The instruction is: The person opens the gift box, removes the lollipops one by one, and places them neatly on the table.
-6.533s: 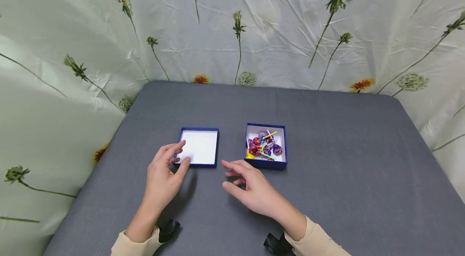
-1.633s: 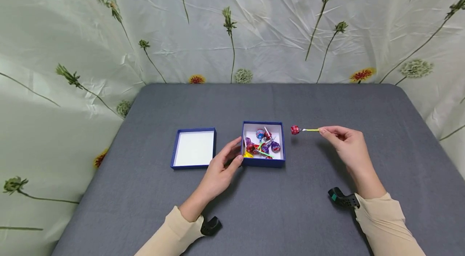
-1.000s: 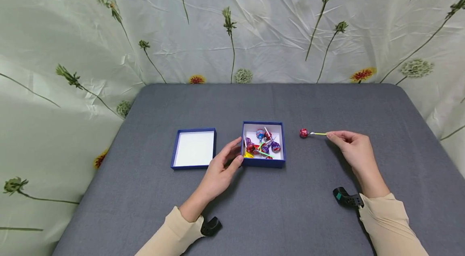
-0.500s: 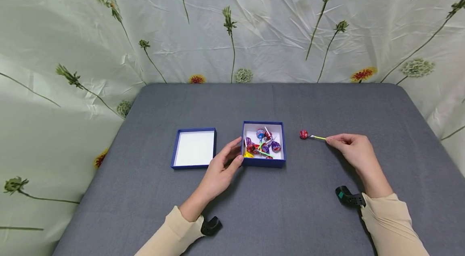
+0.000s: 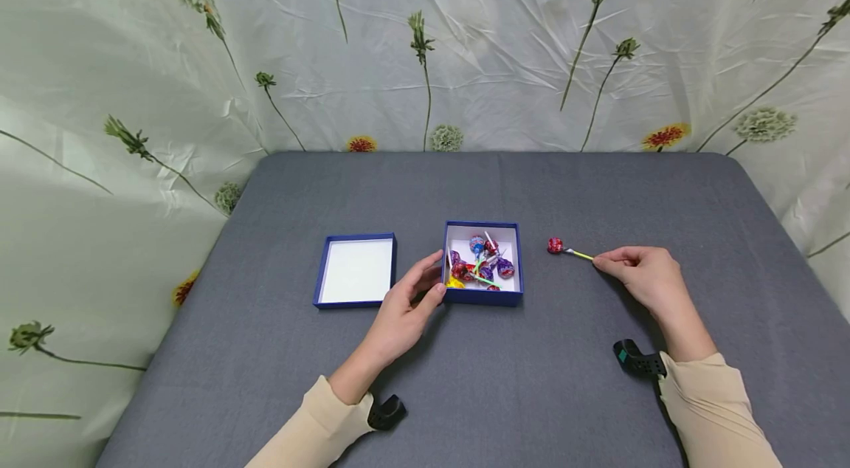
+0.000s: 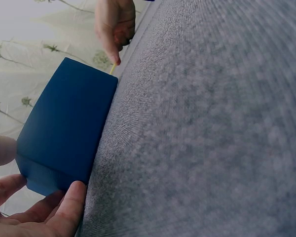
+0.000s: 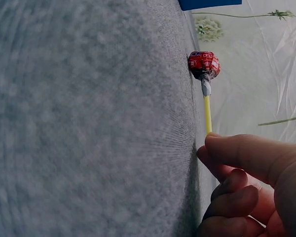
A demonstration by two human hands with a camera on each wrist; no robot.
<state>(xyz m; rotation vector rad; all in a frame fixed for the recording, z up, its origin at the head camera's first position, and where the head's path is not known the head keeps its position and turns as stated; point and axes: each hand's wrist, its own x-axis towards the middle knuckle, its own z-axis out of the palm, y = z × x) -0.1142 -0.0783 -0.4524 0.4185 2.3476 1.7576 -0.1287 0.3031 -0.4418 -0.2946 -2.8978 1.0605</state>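
My right hand pinches a lollipop by the end of its yellow stick, between thumb and index finger. The red wrapped head points away from the hand and lies close on the cloth, right of the candy box. My left hand holds the left side of the open blue box, thumb at the near-left corner and fingers along the left wall. Inside the box are several wrapped lollipops in purple, red and blue, with a yellow wrapper at the near-left corner.
Left of the box lies its blue-rimmed lid, white inside facing up. Both rest on the grey cloth-covered table. A white curtain with a flower print hangs behind and to the left. Black bands sit on both wrists.
First both hands were empty near the boxes. Since then the left hand has taken hold of the candy box, and the right hand has carried a lollipop rightward and lowered it to the cloth.
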